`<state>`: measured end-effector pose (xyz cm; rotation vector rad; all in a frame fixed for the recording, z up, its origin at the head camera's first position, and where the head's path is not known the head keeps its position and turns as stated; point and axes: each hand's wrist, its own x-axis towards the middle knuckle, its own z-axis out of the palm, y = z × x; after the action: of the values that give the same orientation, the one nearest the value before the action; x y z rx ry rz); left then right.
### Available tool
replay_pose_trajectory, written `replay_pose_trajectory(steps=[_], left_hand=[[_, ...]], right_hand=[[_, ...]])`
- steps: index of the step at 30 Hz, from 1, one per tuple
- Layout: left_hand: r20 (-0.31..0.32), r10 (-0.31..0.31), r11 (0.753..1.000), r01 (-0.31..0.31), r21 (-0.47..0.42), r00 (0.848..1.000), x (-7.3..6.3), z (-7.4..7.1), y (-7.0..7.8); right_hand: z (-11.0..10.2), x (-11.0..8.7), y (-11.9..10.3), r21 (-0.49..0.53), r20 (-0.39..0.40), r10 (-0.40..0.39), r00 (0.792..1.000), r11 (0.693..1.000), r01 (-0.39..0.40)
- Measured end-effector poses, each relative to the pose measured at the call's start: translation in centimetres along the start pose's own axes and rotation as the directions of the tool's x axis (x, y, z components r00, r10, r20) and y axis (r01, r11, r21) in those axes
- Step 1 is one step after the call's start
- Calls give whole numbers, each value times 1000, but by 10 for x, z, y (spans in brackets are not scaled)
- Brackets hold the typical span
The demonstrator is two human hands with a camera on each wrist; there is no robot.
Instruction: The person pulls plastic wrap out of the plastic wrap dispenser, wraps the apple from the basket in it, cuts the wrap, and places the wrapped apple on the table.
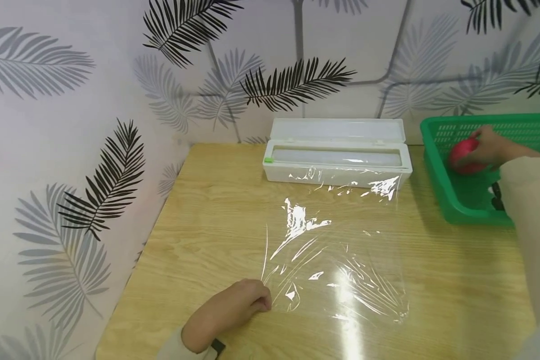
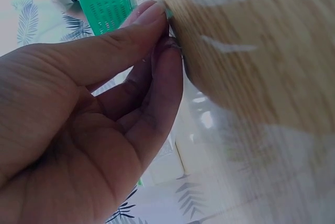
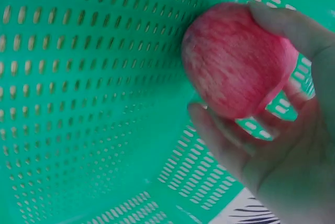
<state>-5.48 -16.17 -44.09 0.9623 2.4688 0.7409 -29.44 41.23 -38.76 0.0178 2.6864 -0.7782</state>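
A sheet of clear plastic wrap (image 1: 333,255) is drawn out across the wooden table from a white wrap dispenser box (image 1: 337,172), whose lid stands up. My left hand (image 1: 239,305) pinches the near left corner of the sheet between thumb and fingers; the left wrist view shows this left hand (image 2: 104,93) close to the tabletop. Inside the green basket (image 1: 459,212), my right hand (image 1: 492,147) grips a red apple (image 1: 462,155). Seen from the right wrist, thumb and fingers curl round the apple (image 3: 238,59) near the basket's perforated wall (image 3: 78,77).
A small black and white thing (image 1: 496,195) lies in the basket, partly hidden by the right sleeve (image 1: 528,225). Behind the table rises a wall (image 1: 94,115) with a leaf pattern. The wood tabletop (image 1: 198,225) extends left of the wrap.
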Motion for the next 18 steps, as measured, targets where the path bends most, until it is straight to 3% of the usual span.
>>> replay_pose_trajectory(steps=[4, 7, 13, 18], left_hand=[[3, -11, 1000, 10, 15, 1000, 2, 2, -1], [9, -18, 1000, 18, 13, 1000, 3, 3, -2], [14, -32, 999, 32, -17, 999, 2, 4, -2], [16, -43, 999, 43, -22, 999, 3, 3, 0]], right_hand=[[-3, -3, -5, -177, -80, 16, 997, 984, -30], [-6, -5, -10, -232, -129, 13, 992, 972, -43], [-15, -9, -31, -221, -248, 11, 969, 973, -68], [-23, -20, -51, -209, -284, -45, 958, 978, -16]])
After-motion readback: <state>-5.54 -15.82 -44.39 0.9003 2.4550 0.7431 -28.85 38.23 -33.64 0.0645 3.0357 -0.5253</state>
